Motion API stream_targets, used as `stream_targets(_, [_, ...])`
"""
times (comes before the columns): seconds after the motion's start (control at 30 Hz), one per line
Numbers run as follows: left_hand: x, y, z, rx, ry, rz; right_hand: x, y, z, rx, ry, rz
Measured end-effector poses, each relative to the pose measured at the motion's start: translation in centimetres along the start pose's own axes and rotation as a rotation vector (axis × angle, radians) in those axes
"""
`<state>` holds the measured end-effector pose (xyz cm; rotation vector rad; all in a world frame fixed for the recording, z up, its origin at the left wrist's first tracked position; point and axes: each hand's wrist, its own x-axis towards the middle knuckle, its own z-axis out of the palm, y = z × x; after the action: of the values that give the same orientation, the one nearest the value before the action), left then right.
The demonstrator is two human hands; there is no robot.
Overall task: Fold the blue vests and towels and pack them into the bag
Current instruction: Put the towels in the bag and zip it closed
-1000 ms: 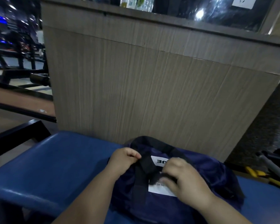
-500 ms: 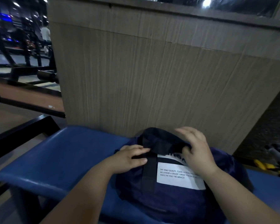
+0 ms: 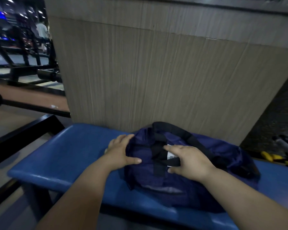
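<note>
Two bare hands rest on a dark navy fabric duffel bag [image 3: 173, 185], which lies on its side on a blue padded bench [image 3: 70, 155], pushed close to the wood-grain panel wall [image 3: 156, 80] behind it.

Both forearms reach in from the bottom edge and angle inward toward the bag. The left hand [image 3: 121, 151] is set against the bag's left end. Its fingers are spread and nearly straight along the fabric, and its thumb lies across the near upper side, pointing right. It cups and presses the bag without closing on anything.

The right hand [image 3: 189, 161] lies palm-down on top of the bag. Its fingers [image 3: 169, 148] are stretched out toward the left, with the thumb spread apart on the near side. It covers most of a white printed label [image 3: 170, 155] and part of the black webbing strap [image 3: 158, 156] that crosses the top. The hand looks flat and open. Whether any strap is caught under the palm cannot be told.

A second black handle loop [image 3: 176, 131] arches over the far side of the bag. Nothing shows what is inside the bag.

To the right, beyond the bench, lie yellow-handled tools [image 3: 273, 157]. A black metal frame [image 3: 23, 128] stands to the left, and dim gym equipment [image 3: 23, 47] is visible farther off.
</note>
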<state>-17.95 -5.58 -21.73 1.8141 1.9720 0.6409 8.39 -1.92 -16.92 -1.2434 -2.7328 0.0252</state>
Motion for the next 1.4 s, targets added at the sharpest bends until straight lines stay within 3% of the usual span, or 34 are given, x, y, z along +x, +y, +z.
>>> stream_targets(0.13, [-0.7,-0.2,-0.2,-0.545,-0.131,-0.175,0.3,0.7,-0.5,0.253,0.135,0.137])
stream_targets(0.23, [-1.0,0.0,-0.3,-0.696,-0.246,-0.159,0.9,1.2,-1.8,0.470,0.166,0.229])
stream_targets(0.37, [0.1,0.9,0.0,-0.640,-0.044,-0.053,1.1,1.8,-4.6,0.965,0.256,0.308])
stream_targets(0.43, [0.7,2.2,-0.2,-0.687,0.066,0.034,1.4,2.7,-5.9,1.082,0.310,0.321])
stream_targets(0.53, [0.9,4.6,-0.5,-0.789,0.129,0.129,2.4,4.3,-6.7,0.989,0.395,0.378])
stream_targets(0.6, [0.8,5.6,-0.3,-0.846,0.089,0.125,3.4,5.2,-6.1,0.735,0.386,0.448])
stream_targets(0.7, [1.1,6.0,0.5,-0.866,0.033,0.038,4.2,5.1,-4.2,0.323,0.227,0.526])
stream_targets(0.77, [1.3,6.0,1.0,-0.865,0.035,0.006,4.3,5.0,-2.8,0.157,0.274,0.522])
stream_targets(0.83, [1.4,6.2,1.2,-0.824,0.114,-0.006,4.0,4.9,-1.8,0.057,0.437,0.288])
stream_targets(0.9, [1.3,6.8,1.2,-0.695,0.250,0.044,3.5,4.9,-1.3,-0.093,0.528,-0.099])
stream_targets(0.93, [1.2,7.0,1.1,-0.629,0.298,0.076,3.4,5.1,-1.4,-0.176,0.501,-0.241])
stream_targets(1.0, [1.3,6.7,1.4,-0.612,0.278,0.102,3.2,4.4,-1.7,-0.279,0.313,-0.357])
stream_targets(1.13, [1.5,5.9,1.9,-0.756,0.107,0.017,2.9,2.3,-2.6,-0.066,0.046,-0.253])
stream_targets(1.3, [1.4,6.6,1.6,-0.886,0.016,-0.028,2.9,-0.6,-3.7,0.265,0.077,-0.152])
stream_targets(1.4, [1.4,7.5,1.4,-0.979,-0.040,-0.083,2.3,-1.1,-3.4,0.326,0.054,-0.112])
